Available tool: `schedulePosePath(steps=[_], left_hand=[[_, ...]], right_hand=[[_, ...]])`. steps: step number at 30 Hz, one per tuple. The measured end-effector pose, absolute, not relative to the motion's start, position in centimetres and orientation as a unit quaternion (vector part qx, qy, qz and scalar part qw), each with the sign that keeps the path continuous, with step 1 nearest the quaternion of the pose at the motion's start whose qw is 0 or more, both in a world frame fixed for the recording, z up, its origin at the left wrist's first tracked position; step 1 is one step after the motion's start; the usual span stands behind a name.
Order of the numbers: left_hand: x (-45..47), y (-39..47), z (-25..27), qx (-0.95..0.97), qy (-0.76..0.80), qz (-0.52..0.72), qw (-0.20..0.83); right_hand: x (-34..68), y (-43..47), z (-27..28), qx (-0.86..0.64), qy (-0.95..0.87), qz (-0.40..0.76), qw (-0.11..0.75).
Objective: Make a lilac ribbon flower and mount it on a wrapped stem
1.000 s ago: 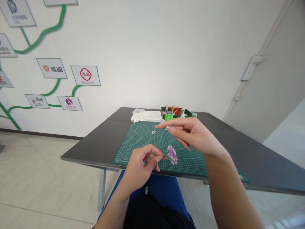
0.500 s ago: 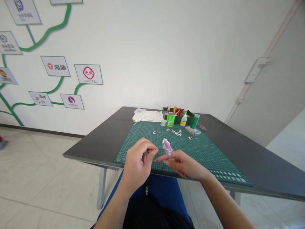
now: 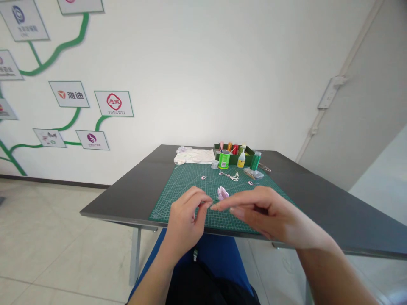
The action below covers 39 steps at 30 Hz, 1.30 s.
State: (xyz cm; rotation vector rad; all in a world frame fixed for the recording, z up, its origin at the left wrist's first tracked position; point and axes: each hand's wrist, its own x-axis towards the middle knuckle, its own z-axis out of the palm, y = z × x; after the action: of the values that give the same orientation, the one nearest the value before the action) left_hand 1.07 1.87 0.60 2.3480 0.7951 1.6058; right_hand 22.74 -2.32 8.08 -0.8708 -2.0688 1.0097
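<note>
My left hand [image 3: 188, 215] pinches the thin green stem of a small pale purple artificial flower [image 3: 223, 193] between thumb and index finger. The flower's head points up and to the right, above the green cutting mat [image 3: 178, 186]. My right hand [image 3: 270, 212] is closer to the camera, its index finger stretched toward the left fingertips and its thumb apart below. Nothing can be seen in the right hand, which partly covers the mat. Just beyond the hands lie white-handled scissors [image 3: 234, 177] and two small white-and-dark tags [image 3: 203, 178].
At the back of the black table [image 3: 127, 186] stand a green box [image 3: 233, 159] of spools, a bright green tin [image 3: 224, 160], a glue bottle [image 3: 241, 160] and a green spool [image 3: 255, 161]. A white cloth-like stack [image 3: 200, 156] lies back left. The wall rises behind.
My right hand has risen and come nearer the camera, its index finger extended by the left fingertips. The flower has turned a little. The view has shifted slightly.
</note>
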Motion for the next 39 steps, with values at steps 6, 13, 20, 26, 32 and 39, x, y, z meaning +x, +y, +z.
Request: schedulePosePath(steps=[6,13,20,26,32,39], left_hand=[[0.8,1.7,0.8,0.784,0.255,0.556,0.110],[0.3,1.5,1.2,0.751,0.244,0.597,0.142],[0.5,3.2,0.5,0.635,0.214,0.614,0.417],[1.8,4.1,0.0,0.502,0.172,0.564,0.633],[2.1,4.1,0.1,0.456,0.179,0.552,0.675],[1.8,3.7,0.1,0.464,0.191,0.584,0.638]], right_hand=[[22.6,1.3,10.8,-0.323,-0.791,0.411,0.318],[22.7,4.5,9.1,-0.364,-0.778,0.418,0.296],[23.5,3.6,2.3,-0.356,-0.714,0.522,0.302],[22.8,1.1,-2.3,-0.349,-0.604,0.567,0.437],[22.2,1.0,-4.8,-0.277,-0.497,0.592,0.571],[23.2,3.1,-5.5,-0.522,-0.502,0.329,0.606]])
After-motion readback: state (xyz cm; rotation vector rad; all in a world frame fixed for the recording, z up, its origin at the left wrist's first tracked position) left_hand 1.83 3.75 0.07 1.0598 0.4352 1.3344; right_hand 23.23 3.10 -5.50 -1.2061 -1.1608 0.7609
